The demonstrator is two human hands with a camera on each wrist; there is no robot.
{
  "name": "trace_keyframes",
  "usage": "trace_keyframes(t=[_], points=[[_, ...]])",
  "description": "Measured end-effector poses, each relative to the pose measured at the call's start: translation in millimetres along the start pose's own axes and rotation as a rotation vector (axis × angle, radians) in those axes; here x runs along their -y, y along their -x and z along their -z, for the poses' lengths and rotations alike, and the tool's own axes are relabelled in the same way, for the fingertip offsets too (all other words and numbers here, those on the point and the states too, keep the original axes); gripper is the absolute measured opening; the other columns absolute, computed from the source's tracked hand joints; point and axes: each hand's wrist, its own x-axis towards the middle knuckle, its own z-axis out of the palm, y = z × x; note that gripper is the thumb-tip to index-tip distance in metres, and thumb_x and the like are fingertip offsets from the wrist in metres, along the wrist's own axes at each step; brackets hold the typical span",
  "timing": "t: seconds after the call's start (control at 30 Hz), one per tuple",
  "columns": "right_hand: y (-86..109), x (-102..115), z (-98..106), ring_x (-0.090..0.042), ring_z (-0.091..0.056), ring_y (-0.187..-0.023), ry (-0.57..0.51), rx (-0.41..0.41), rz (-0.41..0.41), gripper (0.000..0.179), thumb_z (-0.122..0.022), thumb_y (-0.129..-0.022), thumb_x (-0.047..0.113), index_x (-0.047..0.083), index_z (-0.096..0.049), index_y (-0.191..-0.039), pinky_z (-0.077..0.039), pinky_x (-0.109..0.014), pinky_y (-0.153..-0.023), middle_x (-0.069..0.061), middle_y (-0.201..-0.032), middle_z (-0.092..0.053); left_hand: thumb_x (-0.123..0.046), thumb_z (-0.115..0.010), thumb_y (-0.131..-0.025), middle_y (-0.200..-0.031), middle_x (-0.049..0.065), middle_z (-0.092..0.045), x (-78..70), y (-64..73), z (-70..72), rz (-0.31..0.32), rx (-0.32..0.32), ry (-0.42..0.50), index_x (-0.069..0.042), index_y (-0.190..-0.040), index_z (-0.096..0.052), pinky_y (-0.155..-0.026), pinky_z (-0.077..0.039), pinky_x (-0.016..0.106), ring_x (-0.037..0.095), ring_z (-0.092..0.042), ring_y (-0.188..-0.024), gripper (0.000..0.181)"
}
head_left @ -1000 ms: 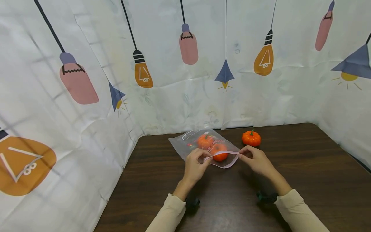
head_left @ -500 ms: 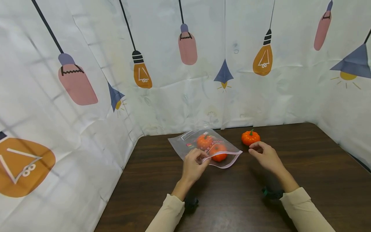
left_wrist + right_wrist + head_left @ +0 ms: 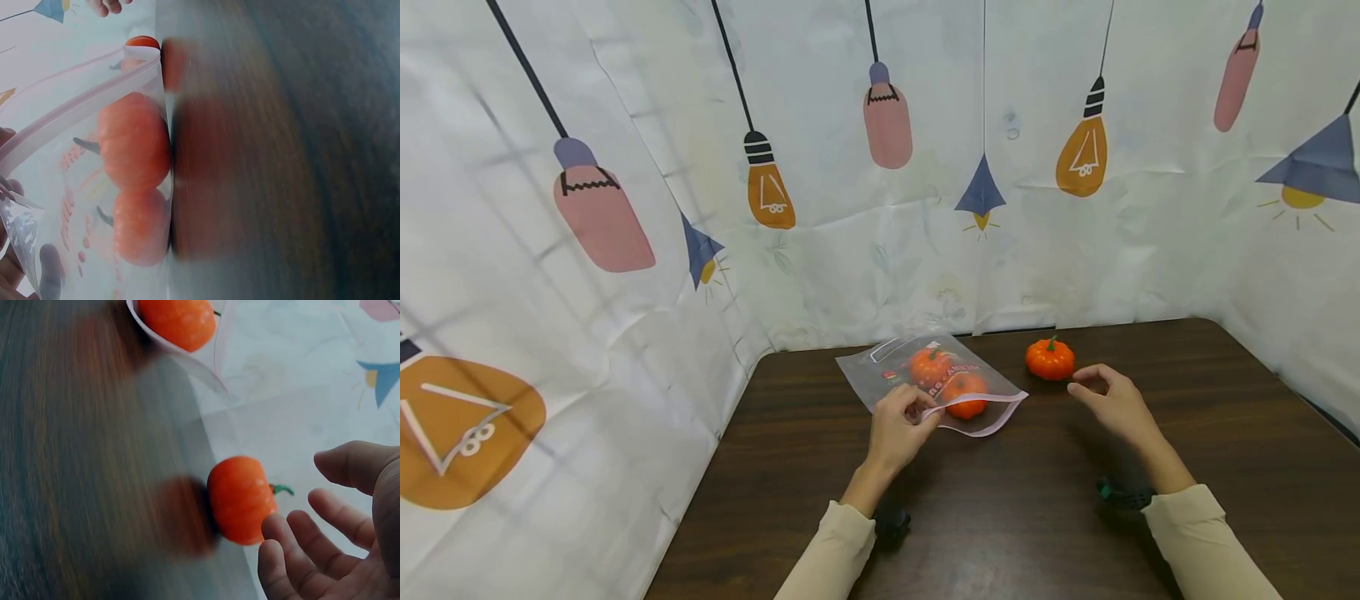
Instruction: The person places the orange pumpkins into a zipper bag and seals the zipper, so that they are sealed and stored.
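A clear zip bag with a pale pink rim lies on the table, its mouth facing the person. Two small orange pumpkins show through the plastic, the nearer pumpkin by the mouth and the farther pumpkin deeper inside. My left hand pinches the left part of the bag's rim. To the right of the bag stands a loose orange pumpkin with a green stem. Just right of that pumpkin my right hand hovers with relaxed, spread fingers, holding nothing.
The dark wood table reaches back to a white curtain printed with lamps, which also runs along both sides. Dark wrist devices, such as the left one, sit under both wrists.
My right hand has let go of the bag's right rim corner and moved right, past the front of the loose pumpkin. The left hand keeps its pinch on the rim.
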Motion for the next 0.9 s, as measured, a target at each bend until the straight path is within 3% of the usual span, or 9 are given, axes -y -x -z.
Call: trace_keyframes(t=[0.2,0.5,0.6,0.77,0.83,0.9], points=[[-1.6,-10.0,-2.1,-0.019,-0.06,-0.094,-0.08,0.091,-0.055,0.055,-0.062,-0.102,0.037,-0.005,-0.051,-0.135,-0.052,-0.026,-0.073,-0.027,-0.13,-0.057,-0.016,-0.085,-0.076,-0.07,-0.002,-0.056,1.9,0.6,5.5,0.044,0.012,-0.004,-0.019,-0.079,-0.07,-0.06,-0.043,0.018,0.009,-0.052,-0.065,0.016],[-1.3,-28.2,-3.0,-0.043,-0.054,-0.123,-0.147,0.145,-0.119,0.071,-0.061,-0.102,0.041,-0.006,-0.035,-0.148,-0.05,-0.026,-0.082,-0.033,-0.142,-0.047,-0.014,-0.083,-0.077,-0.071,0.0,-0.058,0.7,-1.1,5.5,0.041,0.017,0.035,-0.017,-0.079,-0.07,-0.059,-0.043,0.018,0.011,-0.053,-0.064,0.014],[-3.5,-32.5,-4.1,-0.034,-0.058,-0.119,-0.189,0.133,-0.146,0.078,-0.062,-0.101,0.044,-0.006,-0.03,-0.151,-0.05,-0.024,-0.084,-0.031,-0.143,-0.047,-0.014,-0.083,-0.077,-0.072,0.0,-0.059,0.5,-1.7,5.1,0.057,0.021,0.055,-0.017,-0.079,-0.07,-0.06,-0.044,0.018,0.01,-0.053,-0.065,0.013],[-12.6,-38.6,-5.0,-0.003,-0.06,-0.098,-0.272,0.086,-0.203,0.085,-0.062,-0.1,0.047,-0.005,-0.024,-0.155,-0.053,-0.018,-0.082,-0.026,-0.146,-0.045,-0.015,-0.084,-0.079,-0.075,-0.001,-0.062,1.4,-2.2,3.1,0.095,0.033,0.084,-0.018,-0.08,-0.07,-0.062,-0.046,0.019,0.007,-0.053,-0.067,0.014],[-17.3,-38.6,-6.2,-0.003,-0.06,-0.1,-0.282,0.073,-0.217,0.087,-0.061,-0.099,0.049,-0.004,-0.023,-0.156,-0.051,-0.02,-0.083,-0.026,-0.149,-0.044,-0.014,-0.085,-0.078,-0.076,-0.001,-0.063,2.0,-1.8,2.7,0.1,0.023,0.094,-0.017,-0.08,-0.071,-0.063,-0.047,0.019,0.008,-0.055,-0.067,0.014],[-21.8,-37.4,-8.3,-0.016,-0.059,-0.112,-0.294,0.067,-0.227,0.089,-0.061,-0.099,0.05,-0.004,-0.021,-0.157,-0.05,-0.029,-0.093,-0.027,-0.151,-0.041,-0.013,-0.085,-0.077,-0.076,0.0,-0.064,2.7,-1.3,2.4,0.102,0.013,0.099,-0.016,-0.079,-0.071,-0.062,-0.047,0.019,0.01,-0.056,-0.067,0.014]])
